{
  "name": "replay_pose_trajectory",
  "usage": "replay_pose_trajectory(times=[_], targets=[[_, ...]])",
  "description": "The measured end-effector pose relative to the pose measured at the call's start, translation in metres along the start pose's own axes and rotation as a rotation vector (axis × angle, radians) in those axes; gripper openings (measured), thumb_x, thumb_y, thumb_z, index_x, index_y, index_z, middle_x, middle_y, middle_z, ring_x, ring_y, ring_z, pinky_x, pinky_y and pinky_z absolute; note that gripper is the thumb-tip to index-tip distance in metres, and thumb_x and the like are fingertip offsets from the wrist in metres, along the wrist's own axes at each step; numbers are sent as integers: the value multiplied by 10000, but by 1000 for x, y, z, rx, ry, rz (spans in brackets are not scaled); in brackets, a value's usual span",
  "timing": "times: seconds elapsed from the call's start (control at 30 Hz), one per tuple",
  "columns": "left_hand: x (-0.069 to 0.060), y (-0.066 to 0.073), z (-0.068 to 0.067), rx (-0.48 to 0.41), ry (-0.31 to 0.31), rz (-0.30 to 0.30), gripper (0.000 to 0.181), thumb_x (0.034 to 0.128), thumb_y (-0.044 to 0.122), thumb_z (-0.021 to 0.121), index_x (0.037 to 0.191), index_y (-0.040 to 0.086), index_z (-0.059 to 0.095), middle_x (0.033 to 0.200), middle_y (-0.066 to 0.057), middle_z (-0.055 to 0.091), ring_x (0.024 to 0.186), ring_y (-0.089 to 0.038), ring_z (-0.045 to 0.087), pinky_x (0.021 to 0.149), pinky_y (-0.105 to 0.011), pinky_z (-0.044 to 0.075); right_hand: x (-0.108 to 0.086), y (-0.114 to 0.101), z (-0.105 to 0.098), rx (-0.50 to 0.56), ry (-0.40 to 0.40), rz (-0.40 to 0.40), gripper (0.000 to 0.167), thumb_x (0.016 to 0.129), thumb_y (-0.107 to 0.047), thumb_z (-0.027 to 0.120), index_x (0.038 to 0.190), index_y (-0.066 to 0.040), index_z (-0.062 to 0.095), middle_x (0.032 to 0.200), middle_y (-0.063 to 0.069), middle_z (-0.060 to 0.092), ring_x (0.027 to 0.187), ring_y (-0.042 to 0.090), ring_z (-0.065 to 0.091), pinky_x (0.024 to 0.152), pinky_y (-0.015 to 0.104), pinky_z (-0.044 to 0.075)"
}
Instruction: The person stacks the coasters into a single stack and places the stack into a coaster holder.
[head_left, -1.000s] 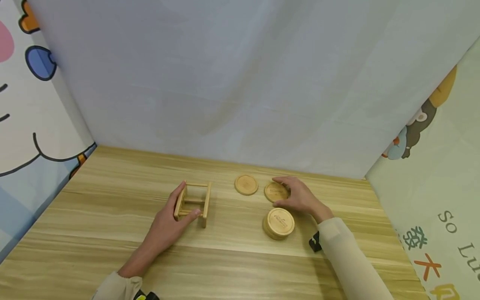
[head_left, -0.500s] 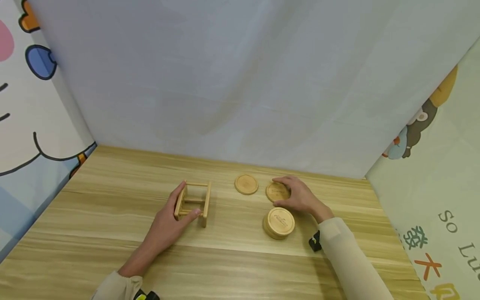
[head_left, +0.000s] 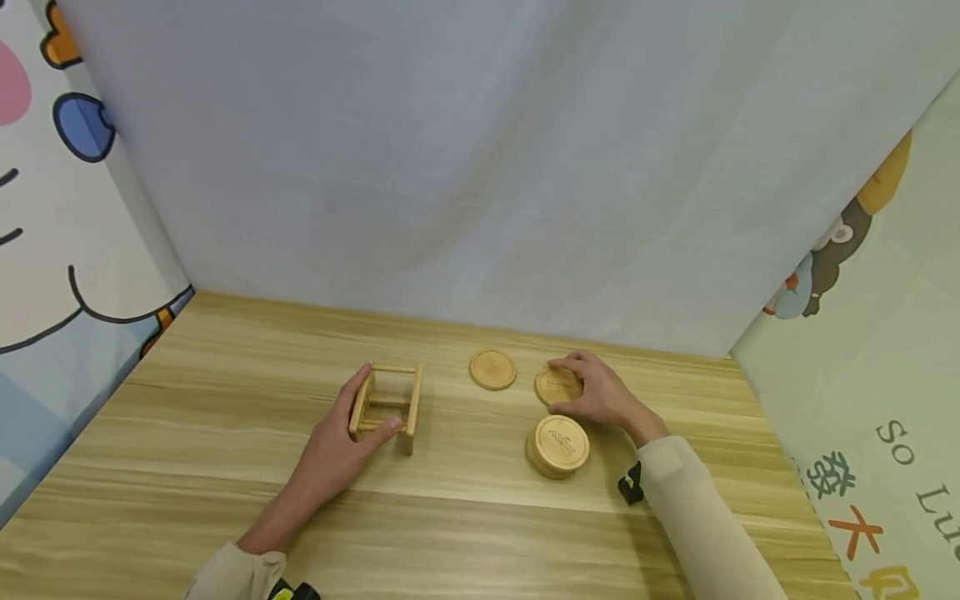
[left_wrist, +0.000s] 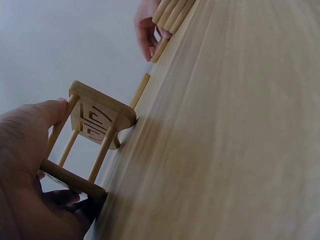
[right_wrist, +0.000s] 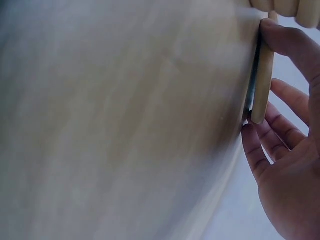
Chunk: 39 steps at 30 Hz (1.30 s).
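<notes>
Pale wood is noted in the table point(head_left: 450, 533), the rack point(head_left: 413, 407) and every coaster. The rack is positioned left of the table's middle, set in from the back edge. It is gripped by the left hand point(head_left: 335, 450), the fingers being set at its left panel and the thumb along its front. A cut-out pattern is seen in one panel. A lettered coaster point(head_left: 555, 386) is located right of the middle, near the back edge, and its rim is pinched between the thumb and fingers of the right hand point(head_left: 600, 396). A second coaster point(head_left: 492, 369) is found lying flat between the rack and the lettered coaster, also near the back edge. A stack of coasters point(head_left: 558, 447) is placed just in front of the lettered coaster, its top piece being lettered too. The back edge is bordered by a grey cloth point(head_left: 450, 167)
</notes>
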<state>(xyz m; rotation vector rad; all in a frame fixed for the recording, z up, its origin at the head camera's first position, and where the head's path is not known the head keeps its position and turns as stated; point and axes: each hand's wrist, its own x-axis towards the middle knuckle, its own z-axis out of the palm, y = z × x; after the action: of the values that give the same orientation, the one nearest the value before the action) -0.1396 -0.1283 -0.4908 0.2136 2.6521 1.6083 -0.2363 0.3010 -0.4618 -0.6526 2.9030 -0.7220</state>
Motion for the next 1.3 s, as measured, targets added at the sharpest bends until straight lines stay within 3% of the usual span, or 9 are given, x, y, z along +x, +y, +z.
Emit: replay_pose_trajectory(times=[0.17,0.4,0.6,0.7,1.3], targets=[[1,0,0,-2,0,-5,919,1100,484,703,1805,295,144,1772,-267,318,1511,-549,474,1114,-729,462,-1,3,0,26,6,-17,740,900,-263,957,1527,-16,652,1417,229,604,1297,454,607,1093,666,496],[0,0,1,-6,0,3,916,1104,473,701,1806,285,142,1778,-262,310,1515,-548,469,1121,-729,456,-2,22,7,48,65,-116,753,925,-443,923,1517,-54,669,1361,204,616,1222,422,627,1029,617,531],[0,0,1,-5,-2,-2,919,1105,482,696,1806,289,134,1771,-268,320,1495,-553,493,1103,-726,474,-7,6,-2,46,42,-35,734,899,-263,953,1516,0,654,1391,224,614,1258,440,621,1059,659,511],[-1,1,1,-3,-2,-3,920,1105,485,694,1806,285,133,1770,-271,319,1496,-555,490,1101,-728,474,-9,4,-4,38,45,-18,734,904,-262,954,1520,-2,653,1400,215,617,1267,427,624,1064,646,514],[0,0,1,-5,-1,4,921,1105,473,699,1806,282,134,1748,-290,350,1452,-548,542,1078,-708,500,-20,-3,-16,127,82,-24,708,897,-201,941,1498,36,652,1401,231,611,1307,461,601,1066,657,538]])
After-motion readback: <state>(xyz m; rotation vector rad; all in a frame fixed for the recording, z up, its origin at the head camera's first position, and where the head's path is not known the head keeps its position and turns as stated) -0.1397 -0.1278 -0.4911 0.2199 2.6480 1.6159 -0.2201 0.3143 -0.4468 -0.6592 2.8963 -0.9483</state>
